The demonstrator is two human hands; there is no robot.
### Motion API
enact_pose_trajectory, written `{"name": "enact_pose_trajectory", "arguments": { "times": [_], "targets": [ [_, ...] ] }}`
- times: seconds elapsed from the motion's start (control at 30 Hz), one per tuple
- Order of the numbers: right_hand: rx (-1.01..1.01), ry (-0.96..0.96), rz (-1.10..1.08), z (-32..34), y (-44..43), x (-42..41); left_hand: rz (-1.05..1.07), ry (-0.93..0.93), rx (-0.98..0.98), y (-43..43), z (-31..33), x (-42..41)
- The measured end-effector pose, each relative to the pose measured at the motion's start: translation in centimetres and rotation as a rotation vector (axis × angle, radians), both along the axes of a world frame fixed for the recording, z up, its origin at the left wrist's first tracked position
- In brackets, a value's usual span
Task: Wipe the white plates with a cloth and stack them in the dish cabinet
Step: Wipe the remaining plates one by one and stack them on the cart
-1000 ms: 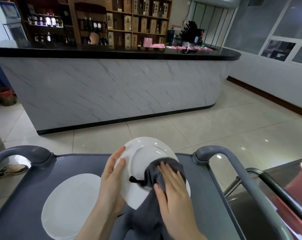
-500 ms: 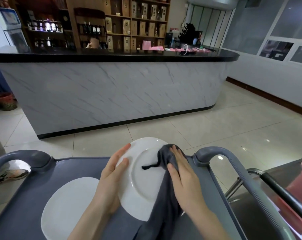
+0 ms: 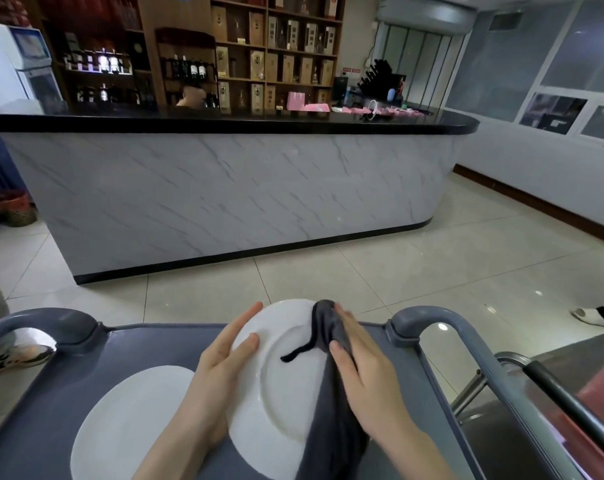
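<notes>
I see my left hand (image 3: 221, 372) holding a white plate (image 3: 286, 393) by its left edge. The thumb lies on the face of the plate and a finger runs up along the rim. The other fingers are behind the plate, so I cannot see them. The plate is tipped up a little, just above the grey cart (image 3: 51, 393).

My right hand (image 3: 366, 379) lies flat on a dark grey cloth (image 3: 328, 427). The fingers are straight and close together. They press the cloth onto the right side of the plate, up to its top rim. The cloth hangs down over the plate's lower edge, and a thin dark loop from it lies on the middle of the plate.

A second plate (image 3: 131, 420) lies flat on the cart, just left of my left arm. It does not touch the plate I hold.

The cart has a curved grey handle (image 3: 442, 317) on the right. Past the cart is a shiny tiled floor (image 3: 432, 271) and a long white counter (image 3: 224, 188) with a black top. Behind it are wooden shelves (image 3: 276, 46) with boxes and bottles. A shoe (image 3: 20, 355) shows at the far left.
</notes>
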State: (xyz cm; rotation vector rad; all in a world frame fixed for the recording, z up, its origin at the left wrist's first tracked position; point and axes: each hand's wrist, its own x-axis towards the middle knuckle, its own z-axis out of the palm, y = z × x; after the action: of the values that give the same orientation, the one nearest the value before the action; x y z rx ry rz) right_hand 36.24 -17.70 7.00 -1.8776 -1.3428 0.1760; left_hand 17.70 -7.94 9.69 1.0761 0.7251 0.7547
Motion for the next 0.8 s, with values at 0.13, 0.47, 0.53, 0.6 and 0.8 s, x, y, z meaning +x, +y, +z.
{"name": "enact_pose_trajectory", "arguments": {
  "times": [0.13,0.47,0.53,0.6,0.8],
  "targets": [
    [0.030,-0.322,0.165,0.6,2.0,-2.5,-0.010,0.015,0.013,0.3,0.3,0.6],
    [0.099,0.225,-0.028,-3.6,-1.3,-0.2,0.220,-0.076,-0.155,0.3,-1.4,0.7],
    [0.201,0.249,-0.029,-5.7,-3.0,-2.0,0.272,-0.097,-0.194,0.2,-1.5,0.8],
    [0.255,-0.036,0.009,-7.1,-3.9,-3.9,0.313,-0.103,-0.211,0.2,-1.6,1.2],
    [0.304,-0.431,0.082,-6.7,-1.3,-6.5,0.306,-0.010,-0.206,0.2,-1.1,2.6]
  ]
}}
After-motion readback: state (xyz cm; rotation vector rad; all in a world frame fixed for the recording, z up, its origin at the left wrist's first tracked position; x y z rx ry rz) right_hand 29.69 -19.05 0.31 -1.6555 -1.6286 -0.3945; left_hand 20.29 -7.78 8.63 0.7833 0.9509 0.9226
